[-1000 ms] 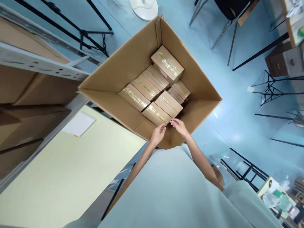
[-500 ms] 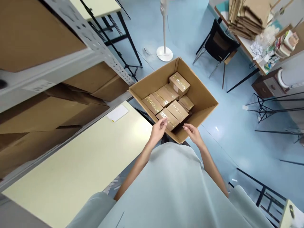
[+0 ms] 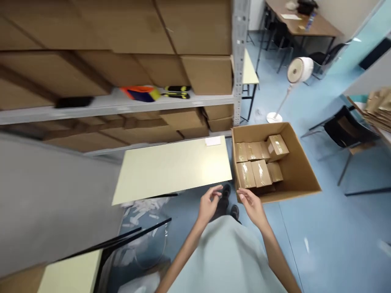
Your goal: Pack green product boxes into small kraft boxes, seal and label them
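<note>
A large open cardboard box (image 3: 301, 175) stands on the blue floor, with several small taped cardboard boxes (image 3: 259, 162) packed inside it. My left hand (image 3: 209, 203) hovers in front of me just left of the big box's near corner, fingers loosely curled and apart, holding nothing. My right hand (image 3: 252, 203) floats beside the near wall of the big box, fingers spread, also holding nothing. Neither hand touches the box.
A pale yellow table top (image 3: 174, 169) lies to the left of the box. Behind it a grey metal shelf rack (image 3: 122, 103) carries big cartons and some tools. A white standing fan (image 3: 293, 81), a black chair (image 3: 345, 132) and a clear bin (image 3: 146, 240) of scraps stand around.
My hands have come out of the big box and drawn back toward my body. My view has risen and swung left, so the box now sits lower right and the shelves fill the left.
</note>
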`<state>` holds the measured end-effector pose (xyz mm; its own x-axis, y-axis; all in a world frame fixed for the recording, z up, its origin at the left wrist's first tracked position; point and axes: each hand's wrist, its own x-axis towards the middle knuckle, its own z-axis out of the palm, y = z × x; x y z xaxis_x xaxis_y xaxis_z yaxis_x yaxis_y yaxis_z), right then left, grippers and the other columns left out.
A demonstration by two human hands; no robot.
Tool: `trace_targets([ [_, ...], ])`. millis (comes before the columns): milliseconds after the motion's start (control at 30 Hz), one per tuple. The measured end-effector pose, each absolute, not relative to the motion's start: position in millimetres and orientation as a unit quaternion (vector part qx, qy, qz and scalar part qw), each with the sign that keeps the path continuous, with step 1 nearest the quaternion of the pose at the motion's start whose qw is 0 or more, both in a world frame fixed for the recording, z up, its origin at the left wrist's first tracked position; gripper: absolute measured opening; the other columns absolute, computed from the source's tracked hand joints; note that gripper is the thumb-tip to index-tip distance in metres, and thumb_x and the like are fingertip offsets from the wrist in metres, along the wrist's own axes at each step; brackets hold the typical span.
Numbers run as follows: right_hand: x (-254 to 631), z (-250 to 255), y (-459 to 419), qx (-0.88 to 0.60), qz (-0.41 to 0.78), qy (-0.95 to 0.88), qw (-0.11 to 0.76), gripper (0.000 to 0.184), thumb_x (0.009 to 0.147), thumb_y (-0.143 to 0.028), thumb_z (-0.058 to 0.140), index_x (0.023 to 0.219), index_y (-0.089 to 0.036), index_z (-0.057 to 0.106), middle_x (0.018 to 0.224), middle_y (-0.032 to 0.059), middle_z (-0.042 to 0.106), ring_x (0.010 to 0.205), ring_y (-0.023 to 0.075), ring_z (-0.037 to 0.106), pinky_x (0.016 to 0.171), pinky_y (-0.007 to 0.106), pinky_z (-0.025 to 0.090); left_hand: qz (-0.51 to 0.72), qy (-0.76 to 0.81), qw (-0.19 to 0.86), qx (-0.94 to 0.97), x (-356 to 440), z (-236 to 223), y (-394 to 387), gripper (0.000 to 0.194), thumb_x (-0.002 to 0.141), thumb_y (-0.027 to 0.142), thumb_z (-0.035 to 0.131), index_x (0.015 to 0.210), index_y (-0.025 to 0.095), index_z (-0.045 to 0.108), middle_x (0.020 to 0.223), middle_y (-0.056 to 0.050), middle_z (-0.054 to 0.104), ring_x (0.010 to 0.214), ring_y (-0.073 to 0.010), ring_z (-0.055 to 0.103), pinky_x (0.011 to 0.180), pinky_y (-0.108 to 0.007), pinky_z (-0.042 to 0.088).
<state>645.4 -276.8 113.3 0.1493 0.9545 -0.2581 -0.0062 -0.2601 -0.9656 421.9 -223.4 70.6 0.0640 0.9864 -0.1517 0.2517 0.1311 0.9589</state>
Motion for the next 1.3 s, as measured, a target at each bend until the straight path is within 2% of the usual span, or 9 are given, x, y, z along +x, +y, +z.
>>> trace_targets([
  [267,577,127,-282,-0.505,0.593,-0.508,0.367,0.064,0.100,-0.079,0.070,0.129,-0.024,0.084,0.133,0.0174,0.084,0.126,0.0364,0.081,0.114,0.057,0.063,0.504,0.659,0.389,0.400,346,113,-315,0.044,0.086,0.020,0.057,0.120,0.021,0.085,0.121,-0.011,0.086,0.093,-0.0196,0.080,0.092,-0.037,0.065],
  [467,504,148,-295,-0.429,0.624,-0.589,0.283,0.063,0.097,-0.079,0.073,0.125,-0.024,0.085,0.130,0.0175,0.085,0.119,0.0359,0.083,0.110,0.056,0.065,0.616,0.656,0.313,0.304,291,134,-363,0.042,0.086,0.020,0.056,0.118,0.020,0.084,0.119,-0.011,0.087,0.089,-0.0191,0.079,0.082,-0.032,0.063],
  [600,430,161,-312,-0.370,0.643,-0.627,0.236,0.059,0.097,-0.076,0.075,0.122,-0.024,0.086,0.129,0.0167,0.085,0.119,0.0349,0.083,0.109,0.052,0.066,0.663,0.647,0.265,0.267,244,144,-407,0.041,0.088,0.018,0.056,0.119,0.020,0.083,0.114,-0.011,0.087,0.084,-0.0177,0.078,0.076,-0.030,0.062],
  [767,314,173,-351,-0.290,0.660,-0.668,0.184,0.058,0.094,-0.073,0.079,0.120,-0.023,0.086,0.125,0.0162,0.086,0.117,0.0345,0.083,0.110,0.053,0.066,0.692,0.666,0.182,0.212,168,154,-488,0.041,0.089,0.016,0.056,0.120,0.020,0.083,0.114,-0.010,0.087,0.086,-0.0173,0.077,0.084,-0.032,0.063],
  [900,226,177,-398,-0.232,0.658,-0.704,0.134,0.053,0.097,-0.070,0.078,0.122,-0.024,0.084,0.129,0.0162,0.085,0.121,0.0347,0.081,0.111,0.053,0.065,0.696,0.693,0.115,0.150,107,156,-568,0.040,0.089,0.016,0.056,0.118,0.021,0.083,0.114,-0.009,0.086,0.087,-0.0180,0.077,0.082,-0.031,0.062],
  [1100,121,174,-485,-0.111,0.655,-0.747,-0.009,0.055,0.099,-0.073,0.073,0.125,-0.025,0.083,0.129,0.0155,0.085,0.120,0.0349,0.082,0.112,0.055,0.064,0.700,0.714,-0.013,0.008,56,149,-686,0.043,0.085,0.016,0.057,0.118,0.023,0.084,0.113,-0.007,0.087,0.089,-0.0194,0.078,0.084,-0.032,0.062],
  [1300,35,165,-557,0.044,0.625,-0.753,-0.200,0.051,0.102,-0.071,0.071,0.125,-0.027,0.082,0.128,0.0128,0.086,0.121,0.0330,0.082,0.113,0.052,0.065,0.679,0.703,-0.131,-0.169,60,130,-770,0.043,0.083,0.019,0.057,0.116,0.024,0.083,0.115,-0.006,0.086,0.092,-0.0202,0.078,0.088,-0.034,0.063],
])
